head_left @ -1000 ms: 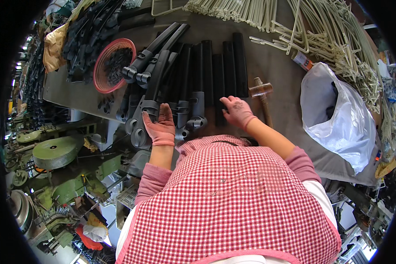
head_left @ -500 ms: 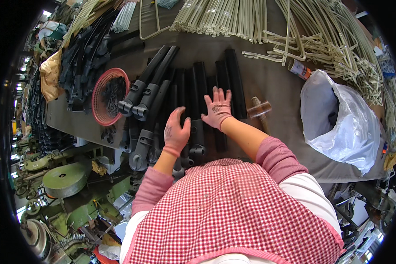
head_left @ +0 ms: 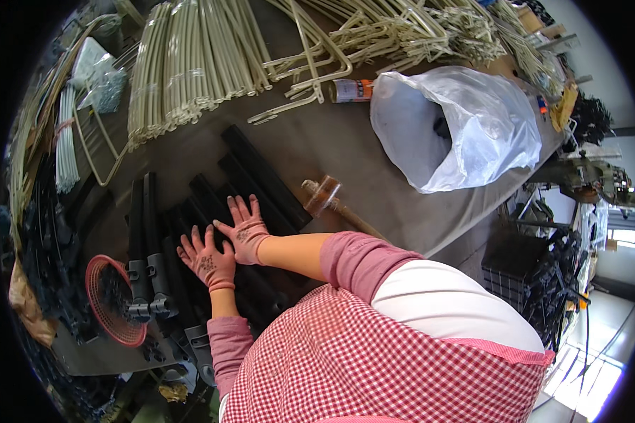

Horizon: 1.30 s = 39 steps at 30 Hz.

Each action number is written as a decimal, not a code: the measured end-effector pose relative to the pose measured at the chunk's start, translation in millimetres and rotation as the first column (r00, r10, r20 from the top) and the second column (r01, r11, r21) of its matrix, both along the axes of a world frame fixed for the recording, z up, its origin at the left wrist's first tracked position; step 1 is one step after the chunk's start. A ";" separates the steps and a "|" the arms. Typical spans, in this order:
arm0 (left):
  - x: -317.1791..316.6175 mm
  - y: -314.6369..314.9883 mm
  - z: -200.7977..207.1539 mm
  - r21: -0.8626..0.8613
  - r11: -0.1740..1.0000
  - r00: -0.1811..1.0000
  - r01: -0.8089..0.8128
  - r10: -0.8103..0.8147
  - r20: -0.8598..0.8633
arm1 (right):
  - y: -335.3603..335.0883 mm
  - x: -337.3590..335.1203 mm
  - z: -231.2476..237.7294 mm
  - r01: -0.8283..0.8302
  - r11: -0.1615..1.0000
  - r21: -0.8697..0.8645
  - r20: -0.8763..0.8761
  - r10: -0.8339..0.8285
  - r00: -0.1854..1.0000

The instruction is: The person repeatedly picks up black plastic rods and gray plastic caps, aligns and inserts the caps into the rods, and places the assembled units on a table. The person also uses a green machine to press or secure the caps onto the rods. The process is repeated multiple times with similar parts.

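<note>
My left hand, in a pink glove with dark smudges, lies with fingers spread on the row of long black tubes. Close beside it, my right hand in a matching glove rests on the same tubes, fingers stretched out. Beyond and to the right of my hands, more black tubes lie side by side on the grey-brown table cover. Black parts with round joint ends are at the left of my left hand. A wooden-handled mallet lies right of the tubes.
At the left stands a red mesh basket with small black pieces. Bundled pale rods and bent rods line the far side. A white plastic bag stands at the right near an orange-labelled can.
The view has swung to the right, so the table appears turned and more of the right side shows. My left hand's fingers have spread out, and my hands are closer together on the tubes.
</note>
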<state>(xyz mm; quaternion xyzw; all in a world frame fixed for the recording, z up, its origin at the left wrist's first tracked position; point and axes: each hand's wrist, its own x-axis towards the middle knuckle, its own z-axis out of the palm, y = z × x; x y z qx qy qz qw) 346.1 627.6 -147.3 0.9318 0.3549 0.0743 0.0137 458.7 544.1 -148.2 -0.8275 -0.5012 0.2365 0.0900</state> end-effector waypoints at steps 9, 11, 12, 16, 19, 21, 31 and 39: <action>-21.3 34.5 -2.3 -0.313 0.941 0.933 0.128 -0.007 0.360 | 21.0 42.2 -7.4 0.165 0.985 0.051 0.197 -0.172 0.965; -2.4 34.4 5.1 -0.499 0.863 0.825 0.076 0.227 0.518 | -2.1 68.2 10.9 0.448 0.842 0.301 -0.184 -0.410 0.893; 14.7 30.6 10.1 -0.468 0.875 0.775 0.124 0.209 0.596 | -21.2 86.0 23.5 0.557 0.715 0.422 -0.345 -0.442 0.828; 127.2 -17.1 32.6 -0.297 0.850 0.803 0.436 -0.218 0.555 | -177.5 146.6 84.3 0.860 0.493 -0.135 -0.947 0.190 -0.257; 253.5 -117.2 26.6 -0.204 0.599 0.612 0.774 -0.626 0.484 | -289.8 150.2 119.2 0.933 0.351 -0.076 -0.962 0.221 -0.161; 337.1 -202.6 9.6 0.012 0.319 0.284 0.948 -0.859 0.426 | -345.4 149.7 134.3 0.936 0.304 -0.181 -0.965 0.129 -0.228; 488.6 -392.7 -69.3 -0.152 0.369 0.335 0.917 -0.918 -0.211 | -444.9 107.9 140.3 0.975 0.188 -0.122 -0.901 0.391 -0.188; 324.9 -261.5 28.9 -0.894 -0.447 0.997 -0.026 -0.076 0.010 | -438.2 87.1 152.2 0.972 0.231 0.037 -0.933 0.358 -0.049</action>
